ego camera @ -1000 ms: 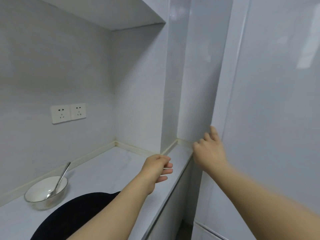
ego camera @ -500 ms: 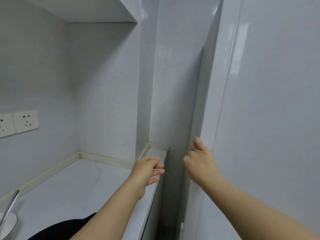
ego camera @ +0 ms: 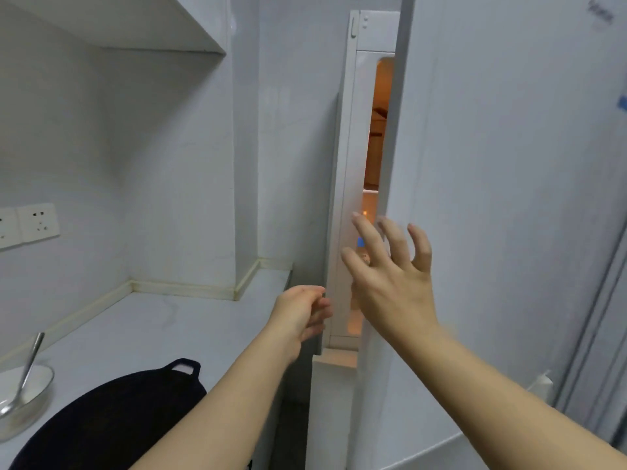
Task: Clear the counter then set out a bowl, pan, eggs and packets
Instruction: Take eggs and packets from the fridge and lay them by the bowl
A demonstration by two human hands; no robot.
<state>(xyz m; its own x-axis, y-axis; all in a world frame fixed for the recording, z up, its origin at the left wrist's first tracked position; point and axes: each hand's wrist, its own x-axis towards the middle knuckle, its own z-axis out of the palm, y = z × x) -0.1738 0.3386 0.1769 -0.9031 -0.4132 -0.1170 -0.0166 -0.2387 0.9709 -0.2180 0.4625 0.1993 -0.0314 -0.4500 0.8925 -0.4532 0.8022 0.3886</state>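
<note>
The fridge door (ego camera: 509, 198) is seen a little way open, and warm orange light shows in the narrow gap (ego camera: 381, 130). The right hand (ego camera: 390, 283) is held up at the door's edge with its fingers spread wide, and nothing is held in it. Whether the fingertips touch the door cannot be told. The left hand (ego camera: 302, 317) is held lower, near the end of the counter (ego camera: 163, 327), with its fingers loosely bent and nothing in it. No eggs or packets can be seen. They are likely kept inside the fridge, but only blurred bits are shown through the gap. The door is judged to be big, stiff and smooth, so it is best taken by its free edge and swung wide. Eggs are judged to be light and easily cracked, so they should be cupped softly. At the left of the counter a bowl (ego camera: 23, 395) is set with a spoon (ego camera: 29, 364) leaning in it, and nothing else can be seen inside. Close by it a dark pan (ego camera: 112, 415) is set, with a loop handle (ego camera: 183, 368) at its far rim. Nothing can be made out in the pan.
</note>
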